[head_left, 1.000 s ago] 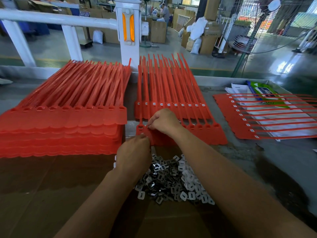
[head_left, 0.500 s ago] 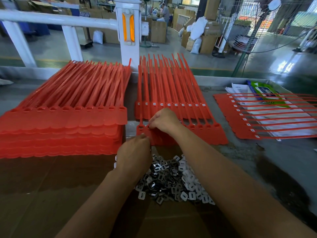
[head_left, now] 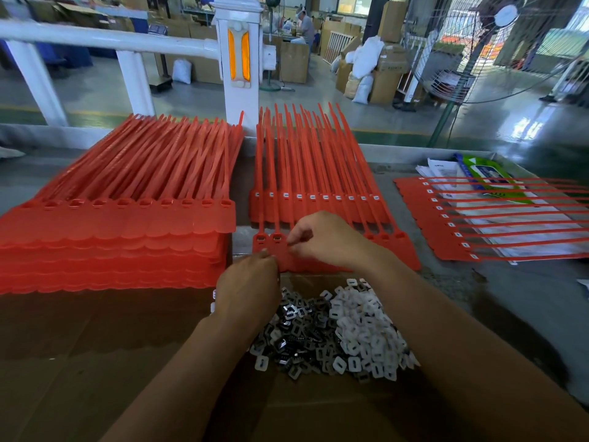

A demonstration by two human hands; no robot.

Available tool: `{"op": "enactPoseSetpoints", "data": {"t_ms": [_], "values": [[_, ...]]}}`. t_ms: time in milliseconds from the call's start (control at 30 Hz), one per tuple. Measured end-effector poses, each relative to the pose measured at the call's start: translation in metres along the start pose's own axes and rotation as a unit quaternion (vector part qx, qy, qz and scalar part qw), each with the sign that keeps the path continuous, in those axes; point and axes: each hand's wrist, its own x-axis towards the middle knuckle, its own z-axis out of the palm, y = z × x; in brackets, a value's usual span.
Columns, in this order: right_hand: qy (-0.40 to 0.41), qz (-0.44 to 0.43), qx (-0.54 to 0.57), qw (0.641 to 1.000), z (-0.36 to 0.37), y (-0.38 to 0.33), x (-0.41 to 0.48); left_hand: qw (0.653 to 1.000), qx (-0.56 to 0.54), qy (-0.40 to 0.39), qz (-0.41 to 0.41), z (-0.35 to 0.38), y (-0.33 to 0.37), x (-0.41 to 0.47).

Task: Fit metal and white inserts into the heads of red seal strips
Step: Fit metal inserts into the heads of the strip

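- Right hand (head_left: 325, 240) has slid a touch toward 3 o'clock along the near sheet (head_left: 400, 252) since a second ago; two bare heads (head_left: 276, 238) now show at its 9 o'clock, only one before; left hand (head_left: 248, 288) is about where it was
- right hand: fingers curled, thumb and forefinger pinched at the third head from the left; whether an insert sits in the pinch is too small to tell
- left hand: back up, fingertips touching the near sheet's closest edge, at 7 o'clock of the right hand; fingers hidden, cannot tell if it holds anything
- near sheet of red seal strips lies flat mid-table, tails to 12 o'clock, partly over a second sheet (head_left: 318, 207) whose heads show white
- at 6 o'clock of the hands, loose on cardboard (head_left: 95, 362): metal inserts (head_left: 296, 333) left, white inserts (head_left: 360, 320) right; left wrist over the pile's left edge
- stack of red sheets (head_left: 111, 224) at 9 o'clock
- side sheet (head_left: 446, 231) at 3 o'clock, tails to 3 o'clock, over papers (head_left: 439, 169) and a green pack (head_left: 481, 173)
- white rail post (head_left: 239, 59) at 12 o'clock, beyond the table
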Motion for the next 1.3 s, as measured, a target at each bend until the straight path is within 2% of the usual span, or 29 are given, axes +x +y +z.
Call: {"op": "enactPoseSetpoints", "data": {"t_ms": [133, 267, 500, 800, 1200, 1300], "values": [[-0.103, -0.009, -0.026, 0.994, -0.002, -0.005, -0.023, 1.0, -0.003, -0.007, -0.015, 0.0, 0.001, -0.001], [-0.136, -0.01, -0.075, 0.988, 0.006, -0.008, -0.029, 1.0, 0.005, -0.017, -0.016, -0.001, 0.002, 0.0], [-0.136, -0.017, -0.086, 0.987, 0.01, -0.007, -0.029, 1.0, 0.008, -0.018, -0.009, -0.002, 0.001, 0.0], [-0.144, 0.007, -0.026, 0.989, 0.005, 0.001, -0.031, 1.0, -0.003, -0.019, -0.012, -0.003, 0.002, -0.001], [-0.116, 0.003, 0.017, 0.993, 0.006, 0.009, -0.029, 1.0, -0.01, -0.02, -0.018, -0.002, 0.002, 0.0], [-0.087, 0.006, 0.03, 0.996, 0.006, 0.01, -0.028, 1.0, -0.013, -0.019, -0.018, -0.002, 0.002, 0.0]]}}
